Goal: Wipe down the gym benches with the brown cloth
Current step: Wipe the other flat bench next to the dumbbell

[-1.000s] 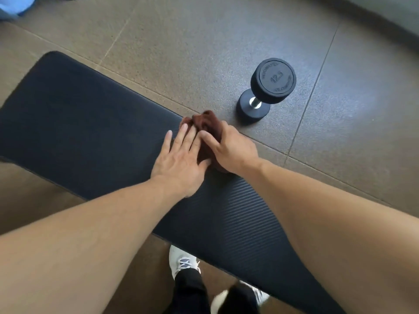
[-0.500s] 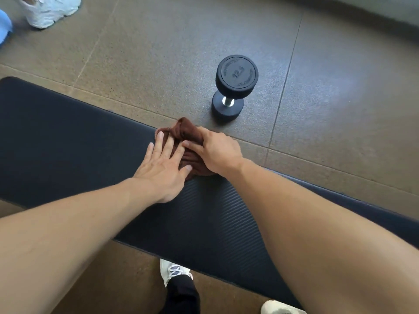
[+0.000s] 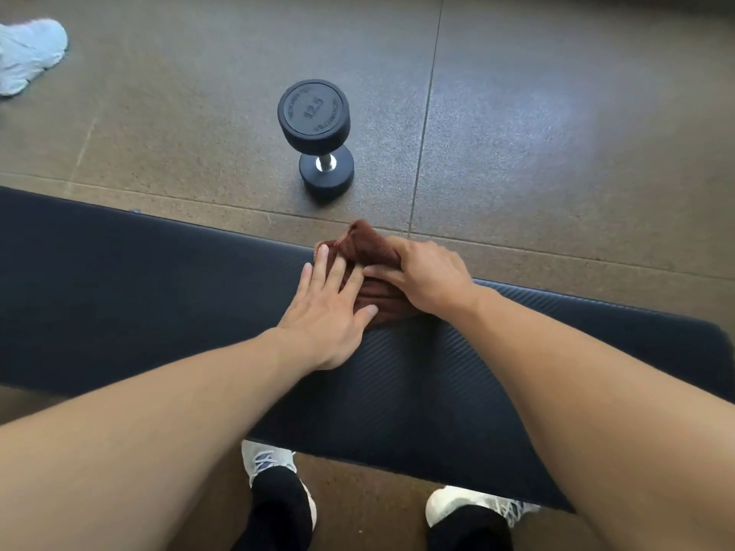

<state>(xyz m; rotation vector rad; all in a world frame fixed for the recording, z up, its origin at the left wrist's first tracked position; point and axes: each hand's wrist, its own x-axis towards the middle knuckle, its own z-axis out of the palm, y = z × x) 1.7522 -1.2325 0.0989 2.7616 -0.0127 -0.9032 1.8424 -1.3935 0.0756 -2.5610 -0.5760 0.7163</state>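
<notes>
A long dark padded gym bench runs across the view from left to right. A crumpled brown cloth lies on its far edge, near the middle. My right hand grips the cloth from the right, fingers curled over it. My left hand lies flat with fingers spread, its fingertips pressing on the cloth's left side and its palm on the bench pad. Most of the cloth is hidden under the two hands.
A black 12.5 dumbbell stands on end on the brown rubber floor just beyond the bench. Another person's white shoe is at the far left. My own white shoes show below the bench's near edge.
Both hands have slid with the cloth along the bench's far edge toward its right end. The view has shifted with them, so the bench's right end now shows.
</notes>
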